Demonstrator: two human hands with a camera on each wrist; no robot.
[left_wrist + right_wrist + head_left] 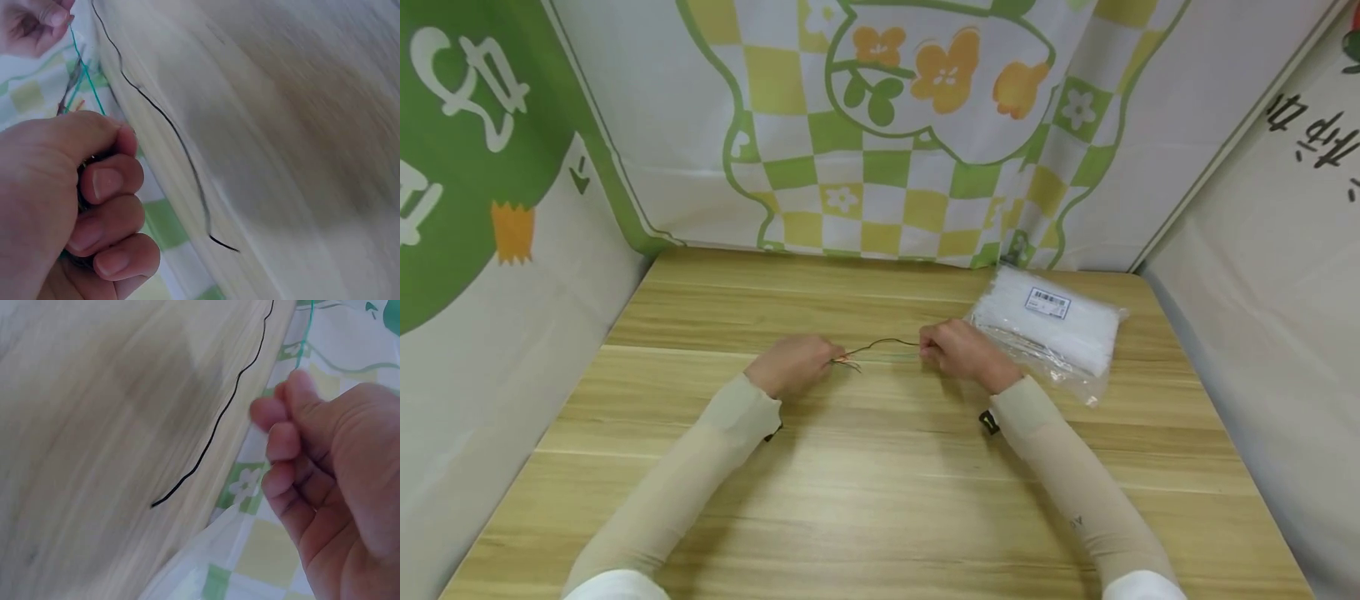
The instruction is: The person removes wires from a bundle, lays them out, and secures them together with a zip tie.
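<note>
My left hand (790, 365) grips a bunch of thin wires in curled fingers, and several short ends (852, 364) stick out past its fingertips. Dark and green strands show in the gap between palm and fingers in the left wrist view. A green wire (90, 78) runs from the left thumb across to my right hand (962, 350). There, thumb and forefinger pinch it, as seen in the right wrist view. A wavy black wire (219, 422) arcs between the two hands, above the green one in the head view. Both hands are over the far half of the table.
A clear plastic bag (1048, 321) packed with white strips and bearing a label lies just right of the right hand. The wooden table (880, 500) meets a checkered curtain (880, 200) at the back, with printed cloth panels on both sides.
</note>
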